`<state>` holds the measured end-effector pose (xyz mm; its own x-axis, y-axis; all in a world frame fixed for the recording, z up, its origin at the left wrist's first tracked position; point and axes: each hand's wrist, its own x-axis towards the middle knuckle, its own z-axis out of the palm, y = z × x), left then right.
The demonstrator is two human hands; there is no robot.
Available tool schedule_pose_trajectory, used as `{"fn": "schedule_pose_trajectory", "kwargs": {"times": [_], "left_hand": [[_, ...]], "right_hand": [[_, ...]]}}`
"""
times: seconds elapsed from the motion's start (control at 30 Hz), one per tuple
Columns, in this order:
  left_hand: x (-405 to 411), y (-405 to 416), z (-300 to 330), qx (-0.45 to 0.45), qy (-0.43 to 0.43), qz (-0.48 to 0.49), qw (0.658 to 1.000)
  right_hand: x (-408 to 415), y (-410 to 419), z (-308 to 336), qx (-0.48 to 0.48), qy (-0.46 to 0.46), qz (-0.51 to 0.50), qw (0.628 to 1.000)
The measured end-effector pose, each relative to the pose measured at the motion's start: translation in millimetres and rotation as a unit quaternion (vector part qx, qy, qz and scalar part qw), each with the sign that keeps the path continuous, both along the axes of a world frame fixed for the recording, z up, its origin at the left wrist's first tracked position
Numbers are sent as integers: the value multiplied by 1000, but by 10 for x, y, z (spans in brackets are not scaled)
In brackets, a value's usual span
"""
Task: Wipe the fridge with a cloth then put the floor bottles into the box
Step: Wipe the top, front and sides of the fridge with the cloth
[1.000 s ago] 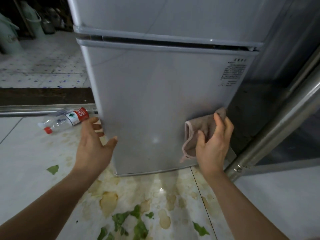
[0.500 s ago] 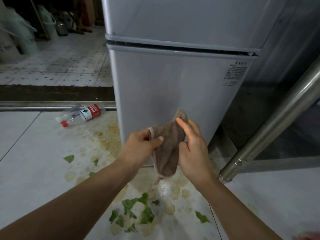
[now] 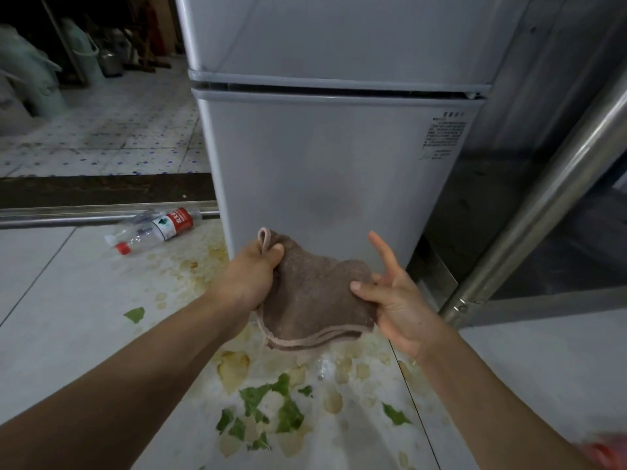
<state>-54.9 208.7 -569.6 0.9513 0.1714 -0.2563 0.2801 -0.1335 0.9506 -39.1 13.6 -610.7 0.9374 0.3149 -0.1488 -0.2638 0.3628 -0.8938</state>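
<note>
Here we hold a brown, nubby terry cloth with a paler stitched hem (image 3: 317, 296) between both hands, just in front of the lower door of the smooth, pale grey metal fridge (image 3: 325, 157). Our left hand (image 3: 252, 274) has its fingers curled round the cloth's upper corner, the hanging loop poking up beside the thumb. Our right hand (image 3: 395, 300) pinches the opposite edge with its thumb, while the forefinger and the others stand straight and splayed towards the fridge. The cloth sags in a soft fold between the two, its doubled hem hanging lowest and clear of the floor.

Beyond the left hand, well apart from it, a clear crumpled plastic bottle with a red label and red cap (image 3: 154, 230) lies on its side on the glossy pale floor tiles (image 3: 51, 300), close to the fridge's left corner and beside a metal door rail (image 3: 68, 217). Below our hands the tiles carry yellowish blotchy stains and torn green leaf scraps (image 3: 268, 412). Past the right hand a round, brushed steel pole (image 3: 543, 205) slants up, leaving a narrow dark gap between it and the fridge's right edge. The floor is more open out to the left of the left forearm.
</note>
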Motion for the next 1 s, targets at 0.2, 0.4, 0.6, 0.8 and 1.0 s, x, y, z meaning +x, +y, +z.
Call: {"fn": "schedule_pose_trajectory", "kwargs": {"times": [0.2, 0.4, 0.6, 0.8, 1.0], "left_hand": [[-4, -129, -53, -54, 48, -10, 997], [-17, -377, -115, 355, -56, -183, 915], [167, -574, -161, 391, -96, -173, 899], [393, -945, -107, 313, -155, -120, 929], [693, -1144, 0, 411, -222, -22, 884]], "right_hand": [[-82, -162, -28, -318, -148, -7, 936], [-59, -376, -135, -505, -254, -95, 819], [-55, -572, -207, -571, -253, -231, 746], [263, -682, -33, -494, -175, -360, 772], [761, -549, 299, -463, -182, -468, 731]]}}
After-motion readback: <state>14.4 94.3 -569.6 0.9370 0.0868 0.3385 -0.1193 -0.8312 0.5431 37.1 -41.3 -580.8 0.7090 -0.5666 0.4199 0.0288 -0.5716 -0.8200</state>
